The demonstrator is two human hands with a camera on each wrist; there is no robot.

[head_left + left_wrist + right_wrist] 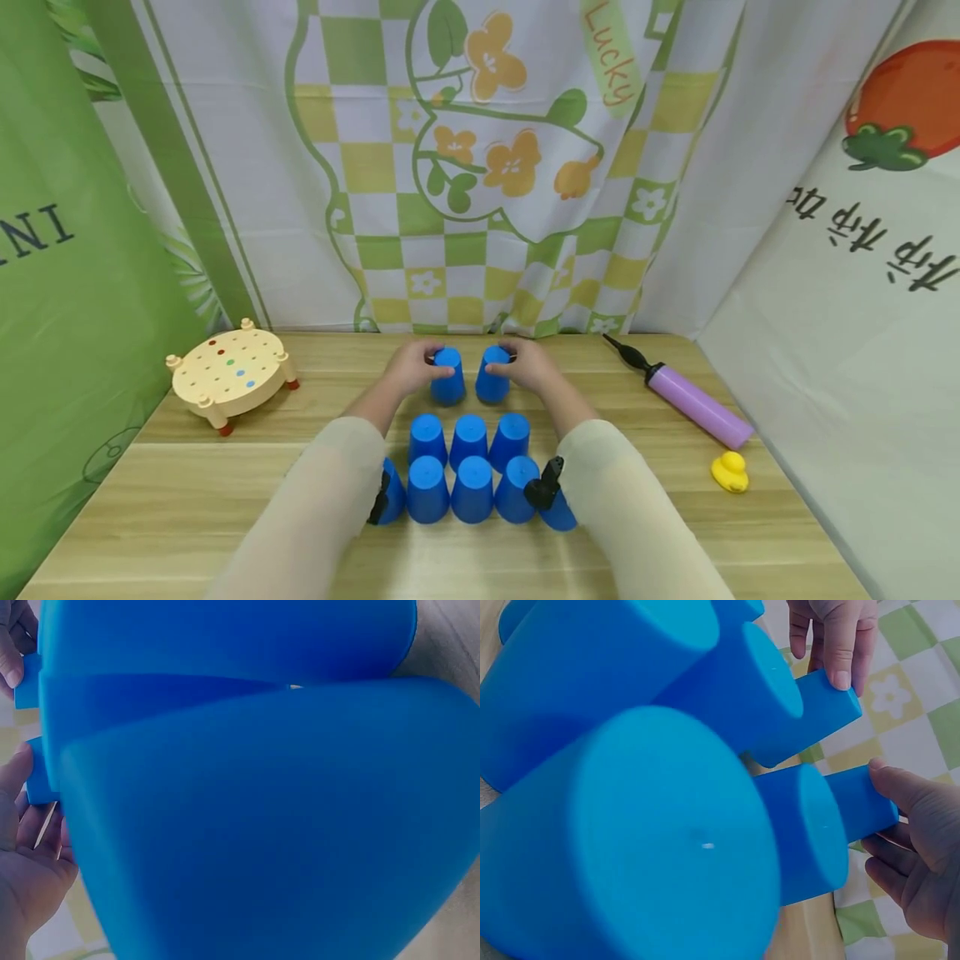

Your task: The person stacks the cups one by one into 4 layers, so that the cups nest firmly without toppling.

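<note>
At the back of the cup layout, my left hand point(411, 367) grips an upside-down blue cup point(448, 385) near its top, thumb on the near side. My right hand point(531, 365) holds a matching blue cup point(492, 386) the same way, a small gap to the right. In the right wrist view, the thumb and fingers of the right hand point(926, 851) pinch the narrow end of its cup point(874, 801). Nearer to me stands a row of three upside-down cups point(469, 442), with a longer front row point(472, 492) of several more, its ends partly covered by my sleeves.
A round cream pegboard stool point(228, 371) stands at the left on the wooden table point(300, 525). To the right lie a purple hand pump point(697, 404) with a black nozzle and a yellow rubber duck point(730, 472). A patterned curtain point(480, 275) hangs behind the table's back edge.
</note>
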